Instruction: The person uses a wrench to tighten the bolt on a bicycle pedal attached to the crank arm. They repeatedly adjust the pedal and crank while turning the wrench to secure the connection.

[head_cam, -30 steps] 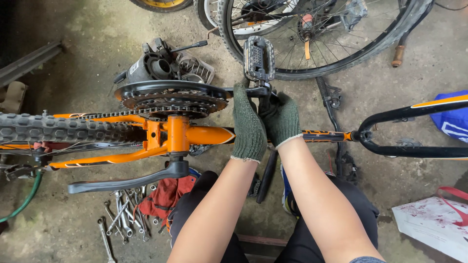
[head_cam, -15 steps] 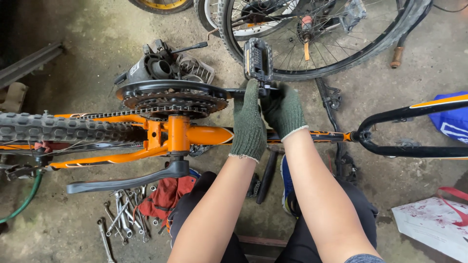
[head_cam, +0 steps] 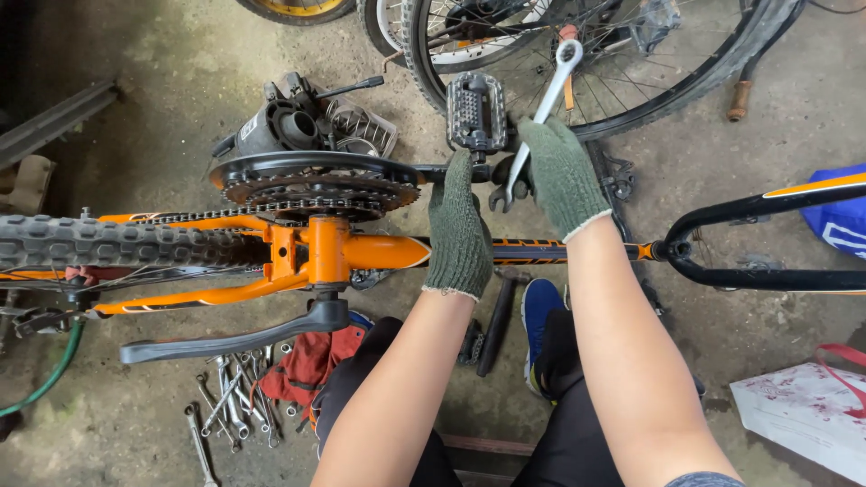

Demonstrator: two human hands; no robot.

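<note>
floor: bare stained concrete point(head_cam: 162, 81), workshop clutter all round; spare wheel point(head_cam: 631, 63) lay behind the work.
frame: orange bike frame point(head_cam: 361, 248) lay across the person's knees, drivetrain up, so crank and pedal faced the hands.
chainring: black chainring point(head_cam: 316, 185) with chain on, just left of the hands.
crank: near-side crank arm point(head_cam: 225, 341) had no pedal fitted.
left hand: gloved left hand point(head_cam: 458, 230) was clamped round the far crank arm just below the pedal point(head_cam: 476, 110), probably to brace it.
right hand: gloved right hand point(head_cam: 561, 176) was closed on a silver spanner point(head_cam: 541, 113), lower jaw at the pedal axle.
spares: loose spanners point(head_cam: 230, 406) beside a red rag point(head_cam: 311, 365) on the floor.
</note>
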